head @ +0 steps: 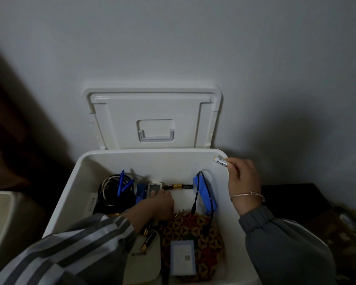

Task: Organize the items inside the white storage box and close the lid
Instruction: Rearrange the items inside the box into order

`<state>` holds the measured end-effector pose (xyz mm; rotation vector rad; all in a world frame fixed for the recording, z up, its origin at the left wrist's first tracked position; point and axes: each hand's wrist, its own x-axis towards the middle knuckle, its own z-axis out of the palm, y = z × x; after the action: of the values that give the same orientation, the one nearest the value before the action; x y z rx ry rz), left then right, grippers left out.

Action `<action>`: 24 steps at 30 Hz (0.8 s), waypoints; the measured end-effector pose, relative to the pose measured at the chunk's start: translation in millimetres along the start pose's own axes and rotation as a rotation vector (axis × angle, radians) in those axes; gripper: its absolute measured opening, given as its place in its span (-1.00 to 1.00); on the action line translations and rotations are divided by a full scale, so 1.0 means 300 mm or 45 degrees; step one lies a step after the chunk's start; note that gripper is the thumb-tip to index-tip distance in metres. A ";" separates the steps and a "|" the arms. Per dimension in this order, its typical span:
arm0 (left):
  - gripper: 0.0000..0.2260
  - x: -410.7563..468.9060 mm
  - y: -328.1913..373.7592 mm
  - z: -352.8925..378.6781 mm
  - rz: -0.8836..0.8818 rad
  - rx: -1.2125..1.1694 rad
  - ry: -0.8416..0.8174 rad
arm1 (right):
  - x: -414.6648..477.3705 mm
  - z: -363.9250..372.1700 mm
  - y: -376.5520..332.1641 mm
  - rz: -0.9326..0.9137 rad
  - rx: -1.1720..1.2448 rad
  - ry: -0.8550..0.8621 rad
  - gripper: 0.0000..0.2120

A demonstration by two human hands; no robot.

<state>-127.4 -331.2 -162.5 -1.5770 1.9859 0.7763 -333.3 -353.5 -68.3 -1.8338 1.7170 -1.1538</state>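
- White storage box (148,151): centre of frame, open, set against the wall (173,48).
- Lid (152,112): raised upright behind the box, leaning on the wall, inner face and recessed handle toward the camera.
- Left hand (160,204): reaches into the box from the lower left, fingertips on a small white remote (154,187); whether they grip it or merely rest on it cannot be told.
- Right hand (244,182): at the box's upper right corner, thumb and fingers pinching a white battery (220,162) over the rim.
- Black-and-gold batteries (177,186): laid end to end along the far wall, just right of the remote.
- Blue block (206,194): right side of the box, a black cable (195,198) looping over it.
- Coiled cables (109,192) and blue pens (121,182): far left corner.
- Patterned pouch (193,229): near side, centre right, with a pale-edged card (182,257) lying on it.
- Loose batteries (150,239): near side, left of the pouch, below the left wrist.
- Striped sleeve (70,249): lower left.
- Grey sleeve (275,243): lower right; bracelet (247,194) on that wrist.
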 end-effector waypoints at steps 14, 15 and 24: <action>-0.79 0.054 0.018 -0.011 0.160 -0.287 0.477 | 0.001 0.003 0.007 -0.020 0.000 0.012 -0.82; -0.79 0.061 0.023 -0.008 0.193 -0.304 0.434 | 0.001 0.003 0.007 -0.022 0.002 0.010 -0.82; -0.83 0.088 0.083 -0.031 0.239 -0.114 0.321 | 0.001 0.000 0.006 -0.035 -0.017 0.002 -0.81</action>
<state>-157.6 -351.8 -170.6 -1.6233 2.3369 0.7793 -334.4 -354.1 -69.5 -1.8704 1.7101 -1.1572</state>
